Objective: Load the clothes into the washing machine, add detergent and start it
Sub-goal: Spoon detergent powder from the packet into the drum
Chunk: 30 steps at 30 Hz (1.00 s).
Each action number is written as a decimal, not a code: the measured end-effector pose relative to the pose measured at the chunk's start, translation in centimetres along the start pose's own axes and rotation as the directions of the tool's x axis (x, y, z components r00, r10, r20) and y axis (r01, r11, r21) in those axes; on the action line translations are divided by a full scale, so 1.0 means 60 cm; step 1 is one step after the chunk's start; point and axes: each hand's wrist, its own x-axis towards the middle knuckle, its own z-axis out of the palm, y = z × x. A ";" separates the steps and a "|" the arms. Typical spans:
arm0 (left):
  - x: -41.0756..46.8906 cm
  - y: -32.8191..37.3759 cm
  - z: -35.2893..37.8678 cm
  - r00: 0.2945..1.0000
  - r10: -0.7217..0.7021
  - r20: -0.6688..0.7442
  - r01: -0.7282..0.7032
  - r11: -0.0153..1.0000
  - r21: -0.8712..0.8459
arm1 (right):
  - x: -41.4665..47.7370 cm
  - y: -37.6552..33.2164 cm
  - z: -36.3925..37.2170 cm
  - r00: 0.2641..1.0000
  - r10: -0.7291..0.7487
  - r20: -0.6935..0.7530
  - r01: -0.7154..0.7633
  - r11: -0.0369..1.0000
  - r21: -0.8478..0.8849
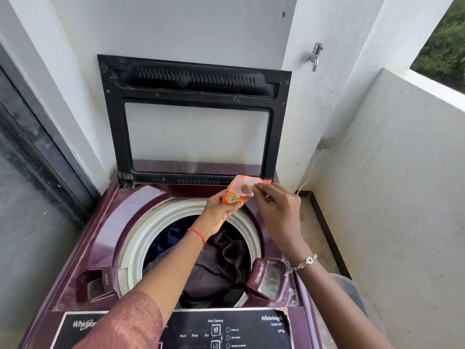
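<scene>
left hand [219, 214]: fingers curled, grip closed; right hand [275, 210]: fingertips pinched | both forearms: extended forward, converging

I see washer top [108, 222] glossy maroon, dusty; lid frame [116, 117] matt black plastic w/ clear pane; sachet [235, 195] shiny printed film; clothes [219, 263] soft dark cloth; tap [315, 56] bright metal.

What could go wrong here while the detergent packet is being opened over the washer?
1. The left hand holds the orange packet and the right hand pinches its top, above the drum's far rim, away from the open detergent drawer; a sudden tear might scatter detergent on the dark clothes or the deck.
2. The raised lid leans at the wall; if bumped it may drop on both arms.
</scene>
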 end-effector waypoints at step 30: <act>-0.014 -0.012 -0.024 0.995 0.024 0.098 -0.055 0.943 0.328 | -0.016 -0.020 -0.004 0.693 0.717 0.074 -0.601 0.518 0.608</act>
